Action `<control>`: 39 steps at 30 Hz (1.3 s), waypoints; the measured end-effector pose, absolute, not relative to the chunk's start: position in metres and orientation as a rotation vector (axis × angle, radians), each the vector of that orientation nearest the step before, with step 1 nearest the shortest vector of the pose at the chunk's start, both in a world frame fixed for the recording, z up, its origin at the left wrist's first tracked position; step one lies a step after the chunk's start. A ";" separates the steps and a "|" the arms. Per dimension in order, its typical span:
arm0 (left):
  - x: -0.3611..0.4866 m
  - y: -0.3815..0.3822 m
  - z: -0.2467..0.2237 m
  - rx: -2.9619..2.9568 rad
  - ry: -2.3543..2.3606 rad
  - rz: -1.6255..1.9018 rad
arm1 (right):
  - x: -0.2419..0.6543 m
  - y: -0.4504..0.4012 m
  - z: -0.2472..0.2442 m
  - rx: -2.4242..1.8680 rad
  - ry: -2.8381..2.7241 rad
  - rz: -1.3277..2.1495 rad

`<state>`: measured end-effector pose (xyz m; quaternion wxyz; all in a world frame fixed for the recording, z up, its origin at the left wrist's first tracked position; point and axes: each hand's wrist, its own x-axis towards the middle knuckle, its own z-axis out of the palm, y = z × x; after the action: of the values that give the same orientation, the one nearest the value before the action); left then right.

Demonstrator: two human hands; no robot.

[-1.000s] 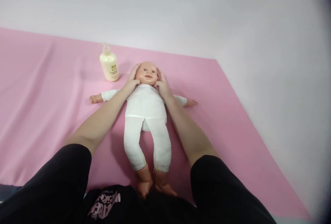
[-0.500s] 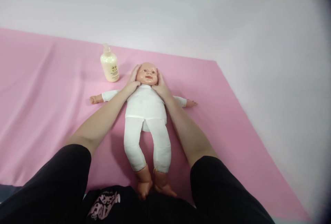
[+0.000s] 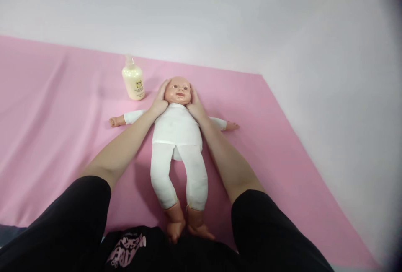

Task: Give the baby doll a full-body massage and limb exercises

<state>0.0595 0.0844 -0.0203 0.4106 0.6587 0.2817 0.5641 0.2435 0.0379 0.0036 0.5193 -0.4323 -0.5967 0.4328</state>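
Observation:
A baby doll (image 3: 177, 125) with a white cloth body lies on its back, its face up, arms spread and feet toward me. My left hand (image 3: 161, 98) cups the left side of its head, and my right hand (image 3: 195, 101) cups the right side. Both hands hold the head between them, with the thumbs near the neck and the other fingers partly hidden beside and behind the head. A pump bottle (image 3: 134, 81) of pale yellow liquid stands beyond the doll's arm at the left.
Under the doll is a pink cloth (image 3: 282, 171) with folds at the left. Its far edge borders a whitish surface (image 3: 201, 16). My black sleeves and printed black shirt fill the near edge.
The doll's head has tilted very slightly to the left between my hands, and my thumbs have shifted a little. The bottle and the doll's body have stayed in place.

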 end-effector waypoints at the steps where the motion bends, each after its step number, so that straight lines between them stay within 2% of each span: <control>1: 0.060 0.083 -0.019 1.638 0.721 1.424 | 0.243 0.039 0.003 -1.036 -1.423 1.034; 14: 0.063 0.075 -0.007 1.284 0.721 1.398 | 0.246 0.047 -0.002 -1.055 -1.302 1.114; 28: 0.054 0.066 -0.001 1.757 0.830 1.365 | 0.247 0.031 0.006 -1.129 -1.443 1.072; 39: 0.055 0.077 -0.012 1.802 0.824 1.350 | 0.247 0.038 -0.003 -1.076 -1.467 1.133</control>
<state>0.0552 0.0773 -0.0121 0.3633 0.7002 0.3201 0.5246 0.2466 0.0376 -0.0028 0.4786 -0.4409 -0.6011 0.4640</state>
